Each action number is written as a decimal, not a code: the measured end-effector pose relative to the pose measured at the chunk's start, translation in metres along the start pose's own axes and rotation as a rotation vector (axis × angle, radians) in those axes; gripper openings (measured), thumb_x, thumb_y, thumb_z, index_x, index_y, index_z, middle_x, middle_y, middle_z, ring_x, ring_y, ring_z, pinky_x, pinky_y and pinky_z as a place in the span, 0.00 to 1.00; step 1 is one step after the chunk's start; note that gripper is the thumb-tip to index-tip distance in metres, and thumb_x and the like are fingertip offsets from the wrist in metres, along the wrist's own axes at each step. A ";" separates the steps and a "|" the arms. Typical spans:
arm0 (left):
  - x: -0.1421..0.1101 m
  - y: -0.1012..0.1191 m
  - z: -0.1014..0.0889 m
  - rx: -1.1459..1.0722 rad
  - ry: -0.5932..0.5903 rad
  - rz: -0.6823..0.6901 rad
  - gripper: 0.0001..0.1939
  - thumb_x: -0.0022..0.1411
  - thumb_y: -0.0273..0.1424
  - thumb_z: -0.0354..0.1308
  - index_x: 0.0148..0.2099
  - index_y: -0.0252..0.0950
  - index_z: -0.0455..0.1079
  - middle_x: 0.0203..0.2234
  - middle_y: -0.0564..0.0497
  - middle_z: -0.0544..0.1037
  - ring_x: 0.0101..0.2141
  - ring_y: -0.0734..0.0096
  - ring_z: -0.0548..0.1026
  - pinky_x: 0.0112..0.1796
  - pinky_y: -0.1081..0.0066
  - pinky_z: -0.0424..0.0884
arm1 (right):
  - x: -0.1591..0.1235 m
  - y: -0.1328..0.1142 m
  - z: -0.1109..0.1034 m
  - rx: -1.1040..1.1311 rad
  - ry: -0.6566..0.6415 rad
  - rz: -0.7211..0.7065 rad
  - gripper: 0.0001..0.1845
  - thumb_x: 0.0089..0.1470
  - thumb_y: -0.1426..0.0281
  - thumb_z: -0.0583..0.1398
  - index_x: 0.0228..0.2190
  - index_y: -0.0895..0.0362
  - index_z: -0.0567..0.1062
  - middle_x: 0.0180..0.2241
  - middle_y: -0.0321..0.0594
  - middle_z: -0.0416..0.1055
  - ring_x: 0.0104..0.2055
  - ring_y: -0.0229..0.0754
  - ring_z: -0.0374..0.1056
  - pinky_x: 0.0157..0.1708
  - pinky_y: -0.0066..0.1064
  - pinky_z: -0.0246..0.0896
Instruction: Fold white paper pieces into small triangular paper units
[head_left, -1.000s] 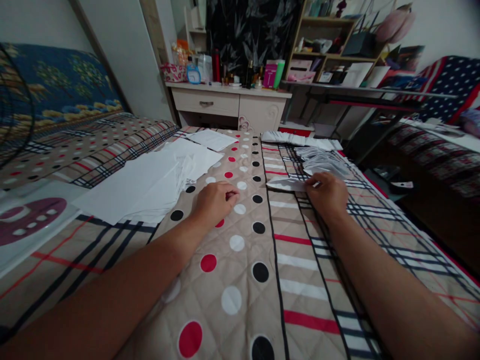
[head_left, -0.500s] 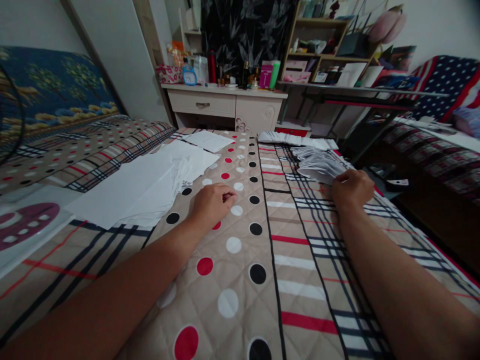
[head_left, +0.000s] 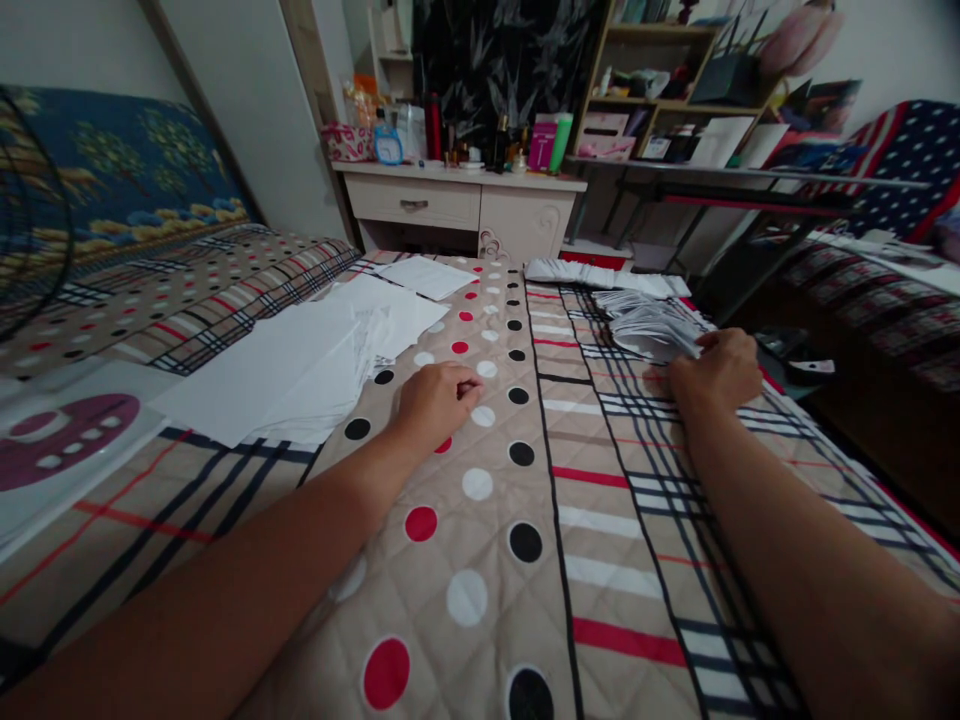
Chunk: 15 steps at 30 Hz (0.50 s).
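One white bag (head_left: 75, 430) with a purple print lies at your far left, on the spotted and striped cover (head_left: 495, 570) of the bed. Just right of it, white sheets of paper (head_left: 270, 360) lie fanned in an uneven heap, plain on top, with some print showing along the right edge. Another white sheet (head_left: 427, 277) lies flat beyond the heap, toward the dresser (head_left: 416, 205). Your left hand (head_left: 439, 400) is right of the heap and apart from it, over the cover, its fingers curled in and pressed together. Past the dotted band, a long row of folded white paper (head_left: 607, 278) lies at the far side of the bed. Nearer to you and a little farther right, a pile of folded paper (head_left: 649, 325) spreads in overlapping layers. Your right hand (head_left: 716, 372) is at the right end of that pile, fingers bent by its edge; I cannot tell whether they pinch a piece. At the far right, beyond the bed, you have a starred cloth (head_left: 900, 160)
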<state>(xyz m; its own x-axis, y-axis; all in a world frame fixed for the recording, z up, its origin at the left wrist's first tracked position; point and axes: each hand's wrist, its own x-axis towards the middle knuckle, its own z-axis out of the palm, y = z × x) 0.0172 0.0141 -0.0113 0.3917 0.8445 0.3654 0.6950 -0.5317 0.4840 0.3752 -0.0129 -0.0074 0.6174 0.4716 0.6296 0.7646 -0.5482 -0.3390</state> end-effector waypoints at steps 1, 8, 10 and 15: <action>0.000 0.001 0.000 0.001 0.000 -0.008 0.08 0.58 0.31 0.58 0.37 0.39 0.79 0.33 0.51 0.81 0.31 0.70 0.75 0.34 0.70 0.68 | -0.004 -0.005 -0.004 0.034 0.000 0.052 0.16 0.46 0.73 0.60 0.41 0.60 0.74 0.41 0.55 0.71 0.34 0.45 0.62 0.30 0.39 0.46; 0.001 0.006 -0.003 0.013 -0.009 -0.049 0.07 0.58 0.31 0.59 0.36 0.39 0.79 0.31 0.51 0.81 0.30 0.69 0.75 0.31 0.70 0.66 | -0.071 -0.080 -0.034 0.463 -0.487 -0.242 0.10 0.47 0.70 0.60 0.36 0.56 0.74 0.33 0.41 0.74 0.28 0.41 0.65 0.30 0.32 0.53; 0.001 0.006 -0.003 -0.027 -0.004 -0.048 0.07 0.58 0.31 0.59 0.37 0.39 0.79 0.30 0.51 0.81 0.30 0.69 0.75 0.32 0.71 0.67 | -0.098 -0.104 -0.045 0.435 -0.612 -0.442 0.10 0.48 0.69 0.61 0.36 0.55 0.76 0.35 0.40 0.74 0.30 0.42 0.67 0.29 0.31 0.53; 0.000 0.003 -0.002 -0.187 -0.037 -0.096 0.08 0.57 0.27 0.59 0.38 0.35 0.79 0.30 0.49 0.81 0.30 0.71 0.75 0.32 0.72 0.69 | -0.128 -0.124 -0.059 0.366 -0.591 -0.678 0.10 0.55 0.69 0.57 0.37 0.55 0.77 0.41 0.41 0.73 0.33 0.42 0.69 0.28 0.32 0.53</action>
<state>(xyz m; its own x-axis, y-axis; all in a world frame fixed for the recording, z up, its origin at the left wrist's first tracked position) 0.0176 0.0123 -0.0087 0.3532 0.8919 0.2825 0.6079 -0.4483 0.6553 0.1904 -0.0463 -0.0046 -0.0585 0.9339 0.3528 0.9411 0.1694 -0.2925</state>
